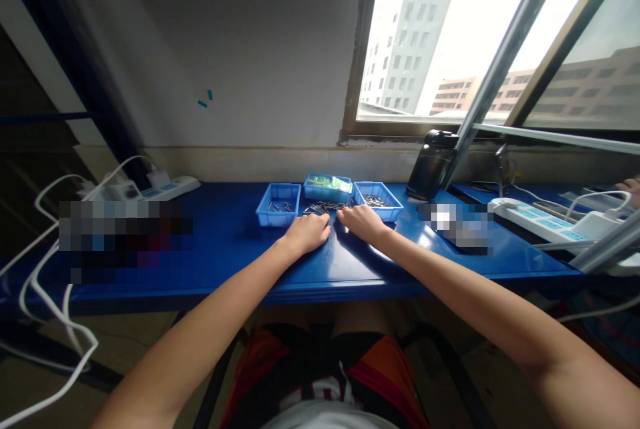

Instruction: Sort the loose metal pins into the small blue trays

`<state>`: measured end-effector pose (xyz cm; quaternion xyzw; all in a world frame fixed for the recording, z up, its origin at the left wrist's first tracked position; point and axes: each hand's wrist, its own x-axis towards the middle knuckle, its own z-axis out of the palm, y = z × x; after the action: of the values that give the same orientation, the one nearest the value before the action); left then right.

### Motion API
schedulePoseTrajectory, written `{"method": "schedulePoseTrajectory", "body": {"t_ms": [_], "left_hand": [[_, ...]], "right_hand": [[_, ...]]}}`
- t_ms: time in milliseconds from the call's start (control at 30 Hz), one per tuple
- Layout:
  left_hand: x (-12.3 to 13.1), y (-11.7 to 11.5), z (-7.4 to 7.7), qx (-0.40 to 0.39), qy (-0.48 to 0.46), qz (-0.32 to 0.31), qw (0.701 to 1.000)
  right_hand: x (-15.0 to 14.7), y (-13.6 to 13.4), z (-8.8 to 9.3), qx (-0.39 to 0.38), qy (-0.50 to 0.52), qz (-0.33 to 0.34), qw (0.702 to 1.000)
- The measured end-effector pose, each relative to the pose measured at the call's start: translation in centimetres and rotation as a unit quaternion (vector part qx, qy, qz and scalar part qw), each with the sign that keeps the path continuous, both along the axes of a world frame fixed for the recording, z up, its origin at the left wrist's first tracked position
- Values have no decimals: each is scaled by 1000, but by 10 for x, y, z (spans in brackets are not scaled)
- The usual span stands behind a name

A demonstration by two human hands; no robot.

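Observation:
A loose pile of small metal pieces (pixel 327 206) lies on the blue table (pixel 225 262), just beyond both hands. My left hand (pixel 309 232) rests at the near left side of the pile, its fingers curled; what they hold, if anything, is hidden. My right hand (pixel 361 223) is at the near right side, closed too, its fingertips too small to make out. The left blue bin (pixel 278 218) holds a few metal pieces. Many more lie in the right blue bin (pixel 395 212). Behind the pile, the middle blue bin (pixel 327 196) contains a green plastic packet (pixel 331 183).
A black bottle (pixel 431 166) stands at the back right. Power strips lie at the left (pixel 173 188) and right (pixel 540 219), with white cables around them. Blurred items sit on both sides. Part of another person's hand (pixel 631 190) shows at the far right edge.

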<state>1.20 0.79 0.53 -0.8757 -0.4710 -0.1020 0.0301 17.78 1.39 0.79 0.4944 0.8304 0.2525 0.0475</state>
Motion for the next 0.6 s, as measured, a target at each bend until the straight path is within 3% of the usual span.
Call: {"method": "schedulePoseTrajectory", "body": {"t_ms": [433, 600], "left_hand": [[-2, 0, 0, -8, -3, -6, 1000], [-2, 0, 2, -19, -5, 3, 1000]], "right_hand": [[4, 7, 7, -14, -16, 32, 999], [8, -1, 14, -18, 66, 52, 996]]}}
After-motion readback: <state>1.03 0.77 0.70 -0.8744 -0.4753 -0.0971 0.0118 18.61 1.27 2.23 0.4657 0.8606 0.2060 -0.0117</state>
